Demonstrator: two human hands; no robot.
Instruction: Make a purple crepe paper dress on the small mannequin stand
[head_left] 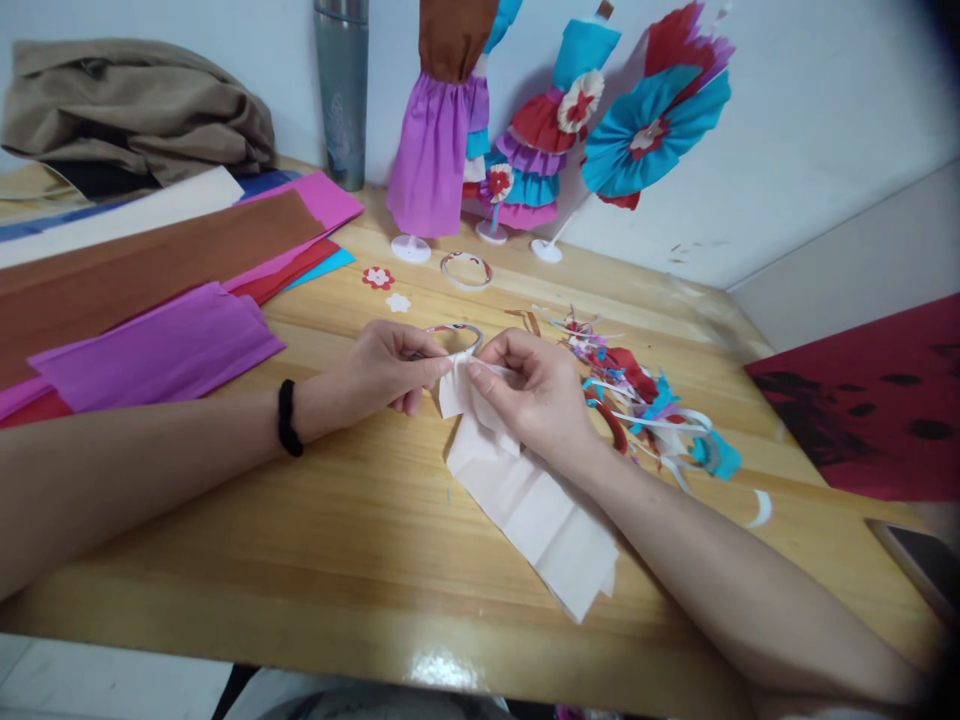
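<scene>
A long strip of white crepe paper [551, 520] hangs from my fingers and lies slanting over the wooden table. My left hand [382, 370], with a black band at the wrist, pinches a thin patterned ring [478, 340] together with the paper's upper end. Thumb and forefinger of my right hand [529, 385] are closed on the paper just beside it, where it is bunched against the ring. Both hands nearly meet at this spot, and the fingers partly hide the ring. A second, similar ring [466, 270] lies flat behind them.
Folded crepe paper [157, 345] in several colours lies at left, with a red-and-white paper flower [378, 278] nearby. Paper scraps [645, 400] litter the right side. Dress-like paper figures [435, 160] on stands and a tall bottle [342, 100] stand at the back. A phone [919, 560] lies far right.
</scene>
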